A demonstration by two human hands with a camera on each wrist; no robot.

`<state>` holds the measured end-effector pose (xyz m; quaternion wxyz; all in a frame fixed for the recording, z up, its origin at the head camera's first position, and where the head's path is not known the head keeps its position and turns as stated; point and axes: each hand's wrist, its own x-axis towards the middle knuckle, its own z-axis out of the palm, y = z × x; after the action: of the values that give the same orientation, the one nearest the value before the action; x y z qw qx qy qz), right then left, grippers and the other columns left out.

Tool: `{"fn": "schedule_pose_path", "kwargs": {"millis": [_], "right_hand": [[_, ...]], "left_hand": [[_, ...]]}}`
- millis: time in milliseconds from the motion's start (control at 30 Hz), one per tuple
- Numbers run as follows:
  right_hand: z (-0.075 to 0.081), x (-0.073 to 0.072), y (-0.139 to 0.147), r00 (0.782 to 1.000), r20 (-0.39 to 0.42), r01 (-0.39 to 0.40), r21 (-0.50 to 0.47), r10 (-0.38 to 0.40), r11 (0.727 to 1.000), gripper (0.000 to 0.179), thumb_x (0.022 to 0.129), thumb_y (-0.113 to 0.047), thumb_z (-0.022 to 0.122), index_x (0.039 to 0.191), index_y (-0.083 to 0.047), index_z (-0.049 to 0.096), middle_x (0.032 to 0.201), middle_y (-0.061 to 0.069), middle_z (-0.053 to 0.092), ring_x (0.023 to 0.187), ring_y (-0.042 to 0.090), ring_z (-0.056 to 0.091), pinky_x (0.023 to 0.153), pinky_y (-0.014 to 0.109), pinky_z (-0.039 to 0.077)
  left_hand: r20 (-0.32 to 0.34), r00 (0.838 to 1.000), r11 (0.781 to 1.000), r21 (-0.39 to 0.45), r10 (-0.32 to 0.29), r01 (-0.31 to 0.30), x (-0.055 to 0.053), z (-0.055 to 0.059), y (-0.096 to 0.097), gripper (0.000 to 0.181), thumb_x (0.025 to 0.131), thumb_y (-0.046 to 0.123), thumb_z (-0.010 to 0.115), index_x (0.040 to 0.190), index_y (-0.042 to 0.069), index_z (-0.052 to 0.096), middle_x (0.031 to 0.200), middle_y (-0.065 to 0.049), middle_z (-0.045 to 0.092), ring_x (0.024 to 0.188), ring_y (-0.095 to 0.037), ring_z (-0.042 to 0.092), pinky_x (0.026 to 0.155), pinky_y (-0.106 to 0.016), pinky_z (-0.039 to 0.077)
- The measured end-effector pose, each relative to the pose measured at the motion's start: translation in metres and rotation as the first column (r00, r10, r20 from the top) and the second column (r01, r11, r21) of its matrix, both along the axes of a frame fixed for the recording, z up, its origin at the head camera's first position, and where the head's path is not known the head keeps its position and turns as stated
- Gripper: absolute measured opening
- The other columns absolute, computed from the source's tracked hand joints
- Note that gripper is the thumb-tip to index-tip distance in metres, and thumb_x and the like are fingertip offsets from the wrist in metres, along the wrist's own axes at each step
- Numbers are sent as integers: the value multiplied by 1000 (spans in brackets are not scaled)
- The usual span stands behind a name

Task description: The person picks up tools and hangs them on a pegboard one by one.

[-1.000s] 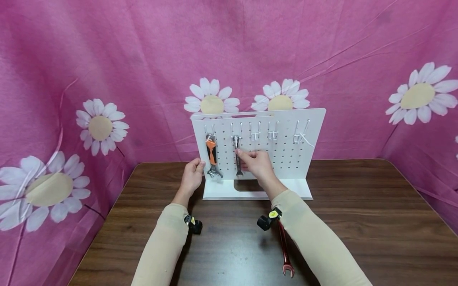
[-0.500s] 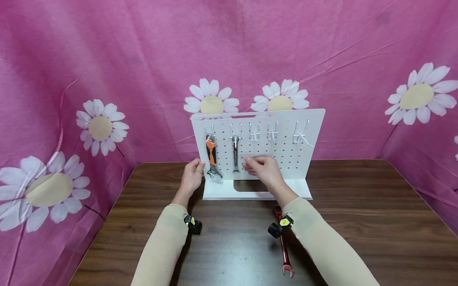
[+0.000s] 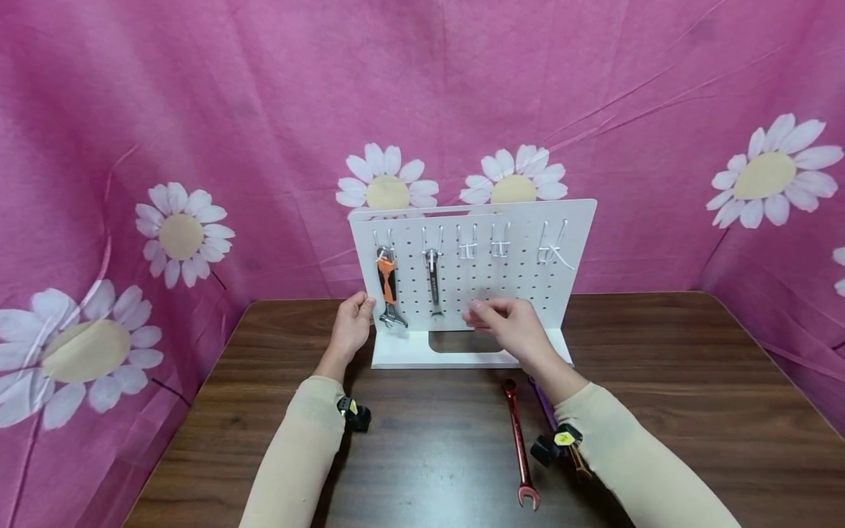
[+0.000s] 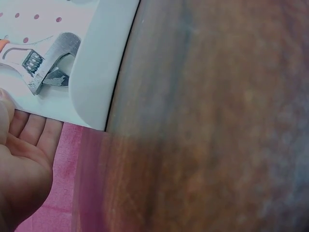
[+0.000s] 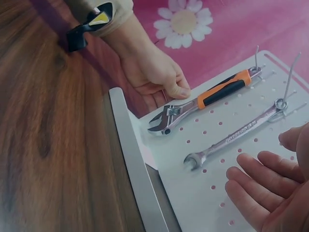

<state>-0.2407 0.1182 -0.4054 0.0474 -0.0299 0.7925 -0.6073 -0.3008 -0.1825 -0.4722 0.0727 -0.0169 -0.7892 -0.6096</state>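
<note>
A slim silver metal combination wrench [image 3: 433, 282] hangs on the white perforated metal pegboard [image 3: 462, 286], from the second hook set counted from the left side. Its ring end is up, with the hook passing through it, and its fork-shaped end points down. In the right wrist view the shaft is shiny and carries a row of raised letters, which are too small to read; in the head view the same shaft looks darker.

To the left of it hangs the adjustable wrench with an orange and black grip [image 3: 388, 282]. Its handle end is up, and its silver head is down, near the foot of the board. The left wrist view shows the ribbed adjusting screw in this head, and its jaws stand apart.

The left hand [image 3: 352, 325] grips the left edge of the pegboard, beside the adjustable wrench, with the thumb at the edge. The right hand [image 3: 511, 326] is before the lower part of the board, to the right of the silver wrench and apart from it. Its fingers are loosely extended and it holds nothing.

On the dark brown wooden table [image 3: 422, 447] lies a shiny red metal combination wrench [image 3: 518, 444]. Beside it, a purple metal tool [image 3: 543, 403] is partly hidden under the right wrist.
</note>
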Motion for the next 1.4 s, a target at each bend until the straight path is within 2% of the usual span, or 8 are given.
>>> {"fn": "schedule_pose_path", "kwargs": {"millis": [233, 600, 867, 1167, 1400], "right_hand": [[1, 13, 18, 999, -32, -20, 42, 22, 999, 38, 113, -22, 58, 130, 11, 70, 117, 21, 80, 111, 34, 79, 104, 49, 62], [-2, 27, 38, 998, -46, -38, -6, 37, 999, 39, 114, -19, 58, 131, 15, 65, 117, 24, 79, 103, 23, 81, 97, 42, 66], [-9, 41, 46, 998, -36, -45, -16, 44, 999, 34, 112, -12, 60, 127, 17, 66, 115, 27, 79, 98, 14, 80, 92, 37, 67], [-21, 57, 56, 997, -22, -76, -20, 75, 997, 31, 110, -10, 64, 122, 17, 68, 110, 27, 79, 94, 18, 81, 89, 37, 68], [-28, 68, 64, 996, -9, -89, -30, 88, 996, 32, 109, -8, 63, 124, 21, 65, 109, 29, 79, 94, 21, 82, 89, 37, 68]], "left_hand": [[-3, 1000, 1000, 0, -5, 5, 1, 1, -1, 29, 115, 13, 49, 89, 1, 54, 84, -3, 51, 89, -14, 56, 107, -54, 60], [3, 1000, 1000, 10, 10, -10, 0, 2, -1, 27, 115, 12, 50, 94, -2, 59, 94, -6, 64, 93, -10, 61, 107, -52, 61], [10, 1000, 1000, 4, 16, -16, 1, 3, 0, 27, 115, 12, 49, 99, -5, 61, 100, -11, 68, 99, -13, 63, 108, -53, 60], [0, 1000, 1000, 11, 20, -20, 0, 3, 0, 26, 115, 10, 50, 94, -2, 60, 98, -11, 67, 96, -11, 64, 106, -52, 61], [-9, 1000, 1000, 21, 15, -15, 0, -1, 1, 27, 115, 10, 49, 95, -7, 59, 92, -7, 65, 94, -13, 64, 105, -52, 62]]}}
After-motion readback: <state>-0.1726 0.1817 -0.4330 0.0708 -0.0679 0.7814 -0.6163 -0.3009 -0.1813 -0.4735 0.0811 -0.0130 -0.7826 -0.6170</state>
